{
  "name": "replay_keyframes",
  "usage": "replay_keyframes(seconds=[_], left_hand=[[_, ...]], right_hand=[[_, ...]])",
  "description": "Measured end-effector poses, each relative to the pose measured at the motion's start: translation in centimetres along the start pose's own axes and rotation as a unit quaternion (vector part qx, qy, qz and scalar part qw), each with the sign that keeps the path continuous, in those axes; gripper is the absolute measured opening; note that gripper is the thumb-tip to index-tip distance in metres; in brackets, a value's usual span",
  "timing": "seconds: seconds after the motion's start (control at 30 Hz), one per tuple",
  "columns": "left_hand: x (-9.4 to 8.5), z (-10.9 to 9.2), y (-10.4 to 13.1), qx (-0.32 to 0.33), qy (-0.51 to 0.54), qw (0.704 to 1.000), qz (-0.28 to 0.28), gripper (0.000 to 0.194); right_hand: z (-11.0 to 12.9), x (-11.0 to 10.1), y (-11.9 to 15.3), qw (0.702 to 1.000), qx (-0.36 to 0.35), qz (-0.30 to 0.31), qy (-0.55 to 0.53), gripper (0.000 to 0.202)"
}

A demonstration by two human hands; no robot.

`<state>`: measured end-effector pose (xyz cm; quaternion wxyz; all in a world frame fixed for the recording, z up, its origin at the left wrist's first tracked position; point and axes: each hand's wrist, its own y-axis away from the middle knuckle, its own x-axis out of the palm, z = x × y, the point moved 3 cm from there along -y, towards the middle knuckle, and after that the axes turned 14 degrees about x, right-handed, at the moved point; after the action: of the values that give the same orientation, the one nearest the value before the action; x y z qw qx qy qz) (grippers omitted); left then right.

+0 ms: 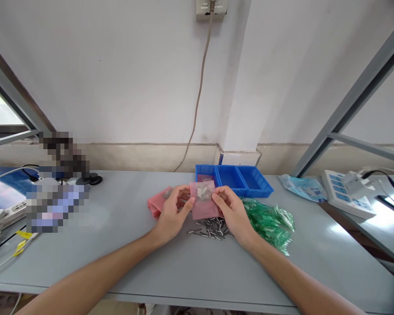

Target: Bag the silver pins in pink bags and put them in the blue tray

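Pink bag [203, 211], one, is pinched between left hand [171, 214] and right hand [233, 215] over the table [184, 275], near one pile of metal pins [213, 229]; one blue tray [265, 191] sits near the back edge.

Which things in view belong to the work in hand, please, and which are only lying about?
Likely in the work:
- pink bag, between left hand and right hand
- metal pins below it
- pink stack
- perhaps blue tray and green plastic

Probably lying about:
- light-blue packet
- white power strip at right
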<state>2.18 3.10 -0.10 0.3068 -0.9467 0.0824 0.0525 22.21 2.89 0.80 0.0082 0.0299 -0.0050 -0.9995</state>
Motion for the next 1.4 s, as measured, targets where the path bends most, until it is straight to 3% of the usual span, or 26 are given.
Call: replay_keyframes(seconds=[0.1, 0.23, 0.37, 0.57, 0.73, 0.83, 1.07, 1.27, 1.4], left_hand=[[0.0, -0.2, 0.1, -0.009, 0.037, 0.999, -0.003, 0.045], [0.0, -0.1, 0.0, -0.015, 0.007, 0.999, 0.034, 0.039], [0.2, 0.4, 0.0, -0.013, -0.036, 0.996, 0.081, 0.030], [0.7, -0.1, 0.4, -0.004, 0.008, 0.991, 0.137, 0.039], [0.7, -1.4, 0.7, 0.006, 0.005, 0.984, 0.179, 0.027], [0.7, -2.3, 0.7, 0.030, 0.006, 0.980, 0.199, 0.033], [0.7, -4.4, 1.4, 0.083, 0.011, 0.975, 0.205, 0.054], [0.2, -4.7, 1.4, 0.140, -0.029, 0.980, 0.142, 0.036], [-0.4, -4.1, 1.2, 0.130, -0.035, 0.987, 0.088, 0.028]], right_hand=[[0.4, 0.1, 0.1, 0.998, -0.007, 0.018, 0.052, 0.025], [0.5, 0.3, 0.4, 0.997, -0.004, 0.042, 0.069, 0.022], [0.1, 0.0, 0.3, 0.999, 0.030, -0.003, 0.023, 0.031], [0.0, -0.4, 0.0, 0.998, 0.030, -0.025, -0.052, 0.044], [0.0, -0.6, -0.1, 0.997, 0.036, -0.066, -0.037, 0.048], [-0.2, -0.8, -0.3, 0.996, 0.028, -0.079, -0.023, 0.049], [0.5, -0.6, 0.0, 0.999, 0.015, -0.047, 0.020, 0.039], [0.5, -0.1, 0.2, 0.997, -0.019, -0.027, 0.071, 0.037], [0.3, 0.0, 0.7, 0.992, -0.067, -0.020, 0.101, 0.037]])
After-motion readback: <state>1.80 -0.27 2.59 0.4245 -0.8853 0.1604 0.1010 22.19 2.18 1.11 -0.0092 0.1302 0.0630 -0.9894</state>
